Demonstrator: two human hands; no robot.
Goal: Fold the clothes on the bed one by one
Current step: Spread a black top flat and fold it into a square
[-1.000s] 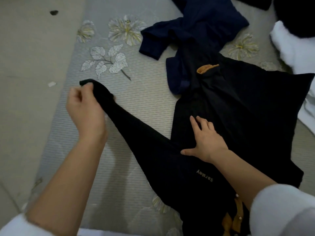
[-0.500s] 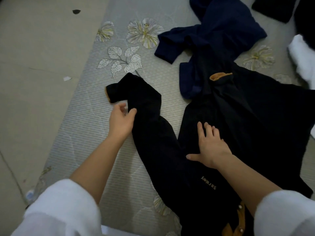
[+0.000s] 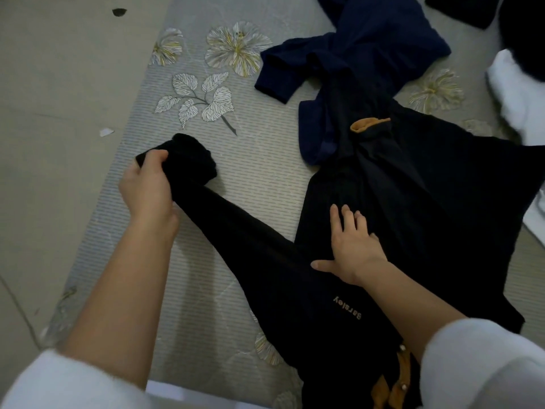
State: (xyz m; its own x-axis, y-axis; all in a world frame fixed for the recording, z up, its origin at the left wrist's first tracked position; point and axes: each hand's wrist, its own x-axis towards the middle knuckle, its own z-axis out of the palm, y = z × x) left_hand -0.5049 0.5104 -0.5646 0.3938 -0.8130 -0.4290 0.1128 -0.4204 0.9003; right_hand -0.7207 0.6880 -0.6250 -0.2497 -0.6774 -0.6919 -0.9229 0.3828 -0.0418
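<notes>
"Barsley" lettering (image 3: 348, 307), on black garment (image 3: 442, 216)

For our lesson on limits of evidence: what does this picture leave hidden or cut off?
Head view:
Black garment: its near end runs off the bottom edge.
Sleeve end: bunched inside the left hand.
Navy garment: overlapped by the black one, cut by the top edge.
White cloth: cut by the right edge.

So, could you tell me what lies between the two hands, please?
In the head view, the black sleeve stretches from the left hand, which grips its end, to the right hand pressing the garment; beside it is bare mattress.
</notes>
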